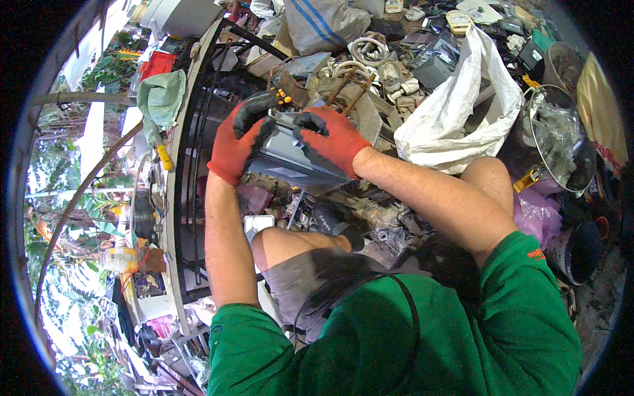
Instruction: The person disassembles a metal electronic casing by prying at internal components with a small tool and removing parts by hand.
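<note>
While the gloved left hand (243, 140) curls its fingers by the upper left corner of a grey box (282, 146), the gloved right hand (330, 135) bends its own at the top edge. Cannot tell if either set pinches. Box sits between and just below both sets. White sack (422, 140) right of the right fingers; coiled hose (368, 51) beyond them.

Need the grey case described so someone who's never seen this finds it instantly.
Start at the big green shirt and follow both bare forearms up to the red-and-black gloves, left hand and right hand. The grey case sits between them. Unlike the crumpled white sack to its right, it's boxy and straight-edged, with both hands on it.
</note>
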Tool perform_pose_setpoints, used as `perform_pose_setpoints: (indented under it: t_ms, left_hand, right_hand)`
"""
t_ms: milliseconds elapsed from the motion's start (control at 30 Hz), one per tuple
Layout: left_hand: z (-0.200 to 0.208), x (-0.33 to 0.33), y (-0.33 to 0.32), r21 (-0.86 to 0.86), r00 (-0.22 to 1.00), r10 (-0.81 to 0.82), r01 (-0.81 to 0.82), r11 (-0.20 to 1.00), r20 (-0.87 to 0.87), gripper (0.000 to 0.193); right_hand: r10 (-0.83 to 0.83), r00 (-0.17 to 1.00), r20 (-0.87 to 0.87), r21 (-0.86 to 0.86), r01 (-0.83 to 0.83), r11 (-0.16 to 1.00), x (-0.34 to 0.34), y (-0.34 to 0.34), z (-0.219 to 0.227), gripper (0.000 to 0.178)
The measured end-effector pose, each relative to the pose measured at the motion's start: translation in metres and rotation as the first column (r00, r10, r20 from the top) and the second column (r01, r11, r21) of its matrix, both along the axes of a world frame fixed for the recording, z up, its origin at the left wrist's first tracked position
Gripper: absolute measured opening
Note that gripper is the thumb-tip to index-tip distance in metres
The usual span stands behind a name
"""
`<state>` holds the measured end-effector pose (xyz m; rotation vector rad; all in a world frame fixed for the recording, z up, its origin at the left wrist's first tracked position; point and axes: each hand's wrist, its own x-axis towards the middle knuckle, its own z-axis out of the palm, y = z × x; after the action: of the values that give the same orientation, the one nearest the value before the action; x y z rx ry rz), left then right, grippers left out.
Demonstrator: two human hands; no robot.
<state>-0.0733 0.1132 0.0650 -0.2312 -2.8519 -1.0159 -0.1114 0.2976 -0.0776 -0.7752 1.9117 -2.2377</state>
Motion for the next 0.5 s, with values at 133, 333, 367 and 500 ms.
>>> perform_pose_setpoints:
  t_ms: [133, 333, 367, 500]
  left_hand:
    - [-0.002, 0.001, -0.002, 0.018, 1.0, 0.008, -0.008, 1.0, 0.008, 0.032]
    - [-0.006, 0.012, 0.015, 0.034, 0.98, 0.138, -0.134, 0.99, -0.143, 0.024]
    - [-0.006, 0.013, 0.019, 0.011, 0.969, 0.167, -0.168, 0.986, -0.18, 0.023]
    - [-0.006, 0.014, 0.015, 0.011, 0.969, 0.199, -0.199, 0.98, -0.148, 0.022]
  right_hand:
    - [0.021, 1.0, -0.005, -0.006, -0.021, 1.0, 0.002, -0.002, -0.002, 0.05]
    - [0.006, 1.0, -0.011, 0.065, -0.005, 0.998, 0.008, 0.001, 0.006, 0.044]
    - [-0.018, 1.0, -0.024, 0.065, 0.019, 0.998, 0.008, 0.001, 0.005, 0.044]
    - [0.012, 1.0, -0.006, 0.035, -0.012, 0.999, 0.007, -0.003, 0.002, 0.039]
